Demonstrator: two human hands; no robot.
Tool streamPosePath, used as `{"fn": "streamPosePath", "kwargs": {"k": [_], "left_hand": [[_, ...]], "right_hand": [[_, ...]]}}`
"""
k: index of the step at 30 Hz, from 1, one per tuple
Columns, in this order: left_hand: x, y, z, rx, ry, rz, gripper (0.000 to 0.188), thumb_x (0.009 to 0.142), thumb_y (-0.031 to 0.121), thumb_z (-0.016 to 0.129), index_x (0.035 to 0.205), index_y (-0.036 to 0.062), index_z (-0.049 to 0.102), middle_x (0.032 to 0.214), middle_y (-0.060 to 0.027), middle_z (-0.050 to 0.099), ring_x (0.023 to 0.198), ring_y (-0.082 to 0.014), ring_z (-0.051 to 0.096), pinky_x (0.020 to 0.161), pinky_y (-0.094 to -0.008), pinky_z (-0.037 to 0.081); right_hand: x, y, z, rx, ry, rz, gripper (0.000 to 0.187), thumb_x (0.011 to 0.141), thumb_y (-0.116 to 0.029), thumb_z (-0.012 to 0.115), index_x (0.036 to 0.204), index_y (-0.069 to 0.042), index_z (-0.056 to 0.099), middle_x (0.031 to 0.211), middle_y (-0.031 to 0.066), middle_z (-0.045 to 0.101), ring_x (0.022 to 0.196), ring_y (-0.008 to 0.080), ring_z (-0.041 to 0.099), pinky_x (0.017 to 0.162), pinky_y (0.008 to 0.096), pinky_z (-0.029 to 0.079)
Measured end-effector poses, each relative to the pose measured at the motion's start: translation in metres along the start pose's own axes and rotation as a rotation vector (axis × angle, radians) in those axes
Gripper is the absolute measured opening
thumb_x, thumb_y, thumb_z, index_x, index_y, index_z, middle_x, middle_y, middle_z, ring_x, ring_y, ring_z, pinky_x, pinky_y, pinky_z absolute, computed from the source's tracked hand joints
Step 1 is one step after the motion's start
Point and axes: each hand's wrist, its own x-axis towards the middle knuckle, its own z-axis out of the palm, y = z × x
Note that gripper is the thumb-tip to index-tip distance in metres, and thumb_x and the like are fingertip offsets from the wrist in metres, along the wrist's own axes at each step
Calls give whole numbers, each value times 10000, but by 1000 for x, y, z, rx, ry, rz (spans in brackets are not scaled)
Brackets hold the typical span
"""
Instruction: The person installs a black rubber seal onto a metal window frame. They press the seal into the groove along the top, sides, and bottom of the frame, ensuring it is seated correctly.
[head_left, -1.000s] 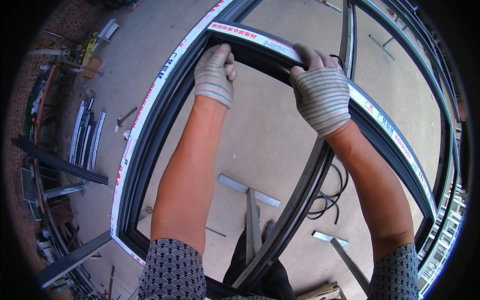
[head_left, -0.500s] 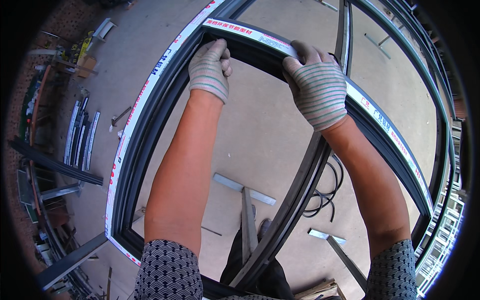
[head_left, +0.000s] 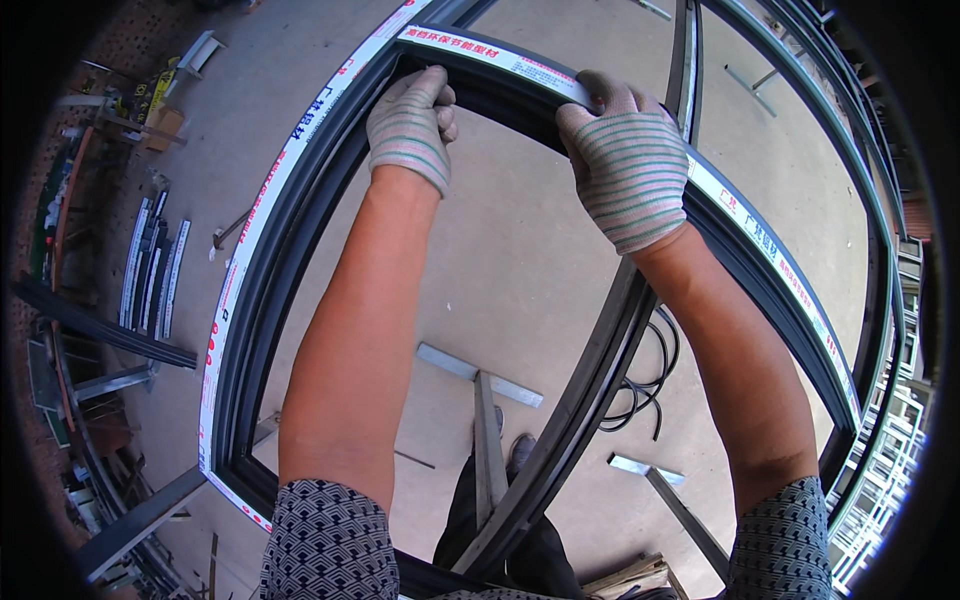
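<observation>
A large dark window or door frame, its outer faces covered in white printed film, lies in front of me on supports. My left hand, in a striped knit glove, is closed at the inside of the frame's far left corner. Whatever its curled fingers pinch there is hidden. Farther right along the far bar, my right hand wears a matching glove. Its fingers wrap over the bar's top edge, with the thumb side against the inner face.
Beneath the frame stand metal supports with T-shaped feet. A black coil of tubing or strip lies on the floor. Cut profiles are stacked at left, and more dark frames stand at right. Wood pieces show near my legs.
The whole view has shifted slightly, so the scene sits a little farther left and higher. Both hands keep their places on the frame.
</observation>
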Motion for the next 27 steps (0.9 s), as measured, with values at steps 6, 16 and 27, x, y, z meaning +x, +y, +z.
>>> {"fn": "streamPosePath", "kwargs": {"k": [6,16,27], "left_hand": [[-4,3,5,15,27,-32,110,988,158,780,963,98,692,792,-4,618,554,-72,455,545,-259,377],[7,2,9,-124,30,-135,110,989,134,780,972,91,680,768,4,631,530,-71,439,505,-241,351],[6,5,7,-206,53,-174,105,992,113,773,975,76,676,772,-15,649,508,-78,445,477,-240,358]], "right_hand": [[0,1,4,0,15,23,330,911,-29,732,1219,-146,717,1358,168,681,1248,383,658,1001,502,588],[11,2,8,-13,-83,96,463,1053,-283,686,1469,-112,575,1345,177,695,1258,370,681,1006,572,584],[46,0,-4,-69,-420,54,477,1036,-273,730,1391,5,572,1114,246,746,1008,361,763,913,410,640]]}}
